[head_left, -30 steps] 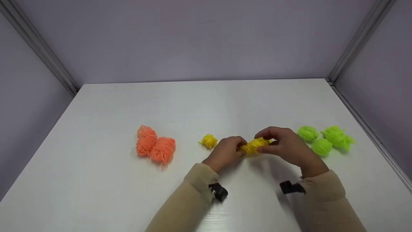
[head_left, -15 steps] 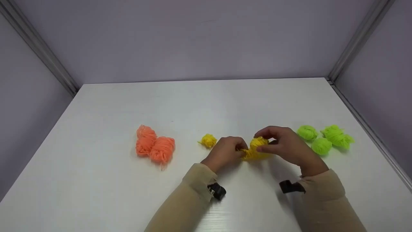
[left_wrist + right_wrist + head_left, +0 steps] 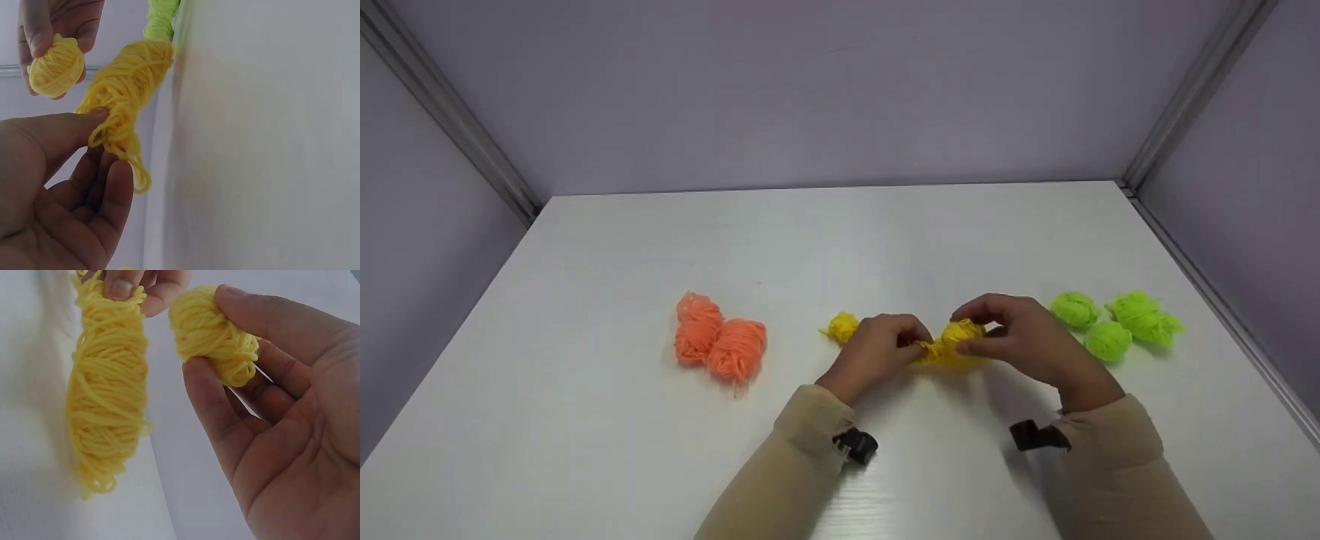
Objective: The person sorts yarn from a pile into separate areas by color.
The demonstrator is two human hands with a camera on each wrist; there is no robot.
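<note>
Yellow yarn ball [image 3: 962, 331] pinched in right hand [image 3: 1024, 337]; yellow skein [image 3: 107, 391] beside it, lying on bench [image 3: 840, 247], end pinched by left hand [image 3: 877, 352], at five o'clock from centre.

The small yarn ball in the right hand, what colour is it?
Yellow. The yarn ball shows best in the right wrist view, pinched by the right hand.

Three yellow yarn pieces: a small ball [image 3: 842, 327] on the counter [image 3: 840, 240] at about nine o'clock from the hands, a second ball [image 3: 212, 334] and a long skein [image 3: 108, 388]. Two orange skeins [image 3: 721, 346] lie together at nine o'clock. Three green balls [image 3: 1110, 324] cluster at three o'clock. Two hands are in view.
</note>
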